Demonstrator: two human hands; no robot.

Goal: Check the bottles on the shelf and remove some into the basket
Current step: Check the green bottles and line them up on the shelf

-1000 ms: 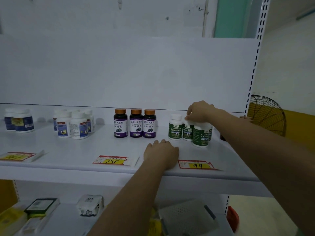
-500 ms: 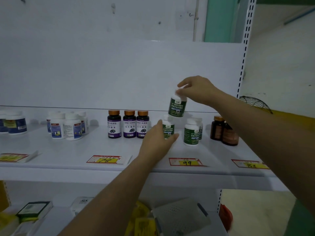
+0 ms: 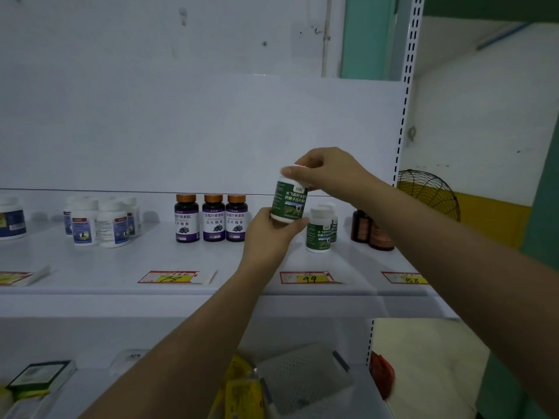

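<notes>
Above shelf (image 3: 211, 261): right hand (image 3: 329, 173) pinches cap of green bottle (image 3: 289, 202), left hand (image 3: 270, 237) curled under its base. Bottle upright, off shelf. Two green bottles (image 3: 319, 234) beside; purple bottles (image 3: 211, 217) left.

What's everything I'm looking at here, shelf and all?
shelf: one, white, across the view
held bottle: one, white with green label, lifted above the shelf
green-label bottles: at least two, white, upright on the shelf right of the held one
purple-label bottles: three, dark with copper caps, row at mid-shelf
blue-label bottles: about four, white, clustered left on shelf
brown bottles: two, dark brown, right end of shelf
price tags: four, red and yellow, along the shelf's front
wire cage: one, black, beyond the shelf's right post
left hand: one, under the held bottle, gripping its base
right hand: one, on top, pinching its cap
</notes>
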